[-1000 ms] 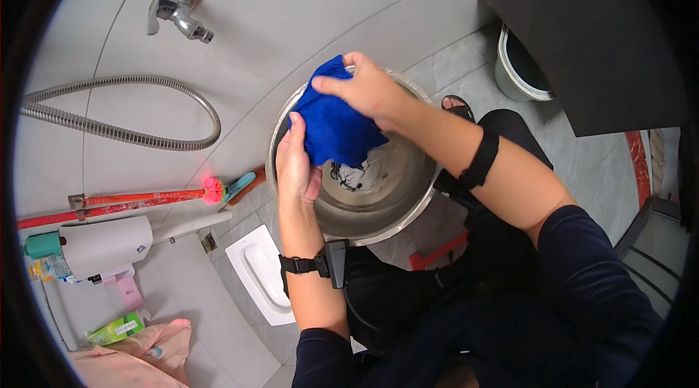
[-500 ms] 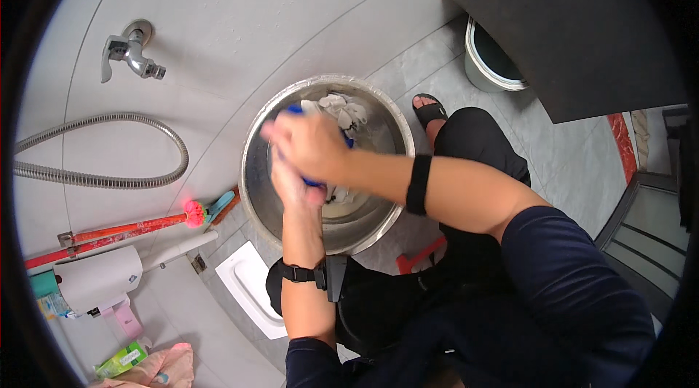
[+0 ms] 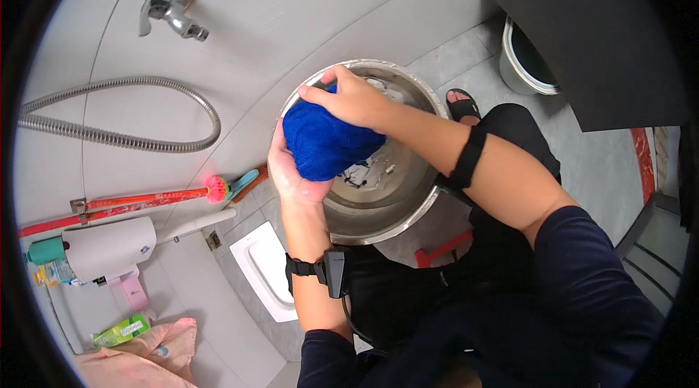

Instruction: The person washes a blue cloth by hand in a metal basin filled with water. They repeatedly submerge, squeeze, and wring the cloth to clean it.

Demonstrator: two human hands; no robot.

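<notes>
A bunched bright blue cloth (image 3: 324, 142) is held up over a round metal basin (image 3: 419, 202). My left hand (image 3: 295, 178) cups the cloth from its left and lower side, with the palm against it. On the cloth's upper edge lies my right hand (image 3: 353, 100), its thumb and fingers closed on the fabric. Below, in cloudy water, sit white pieces of cloth (image 3: 375, 169) with dark markings. The blue cloth hides part of them and some of my left fingers.
A metal tap (image 3: 175, 13) and a coiled metal hose (image 3: 145, 144) are on the left wall. Red-handled brushes (image 3: 167, 198) stand near the basin. A white floor basin (image 3: 266, 271) lies in front, a bucket (image 3: 520, 67) at the far right beside a dark panel (image 3: 590, 31).
My hands were blurred and pressed together over the blue cloth; now they are apart around it, and the cloth shows as a broad bundle. The whole view has shifted slightly.
</notes>
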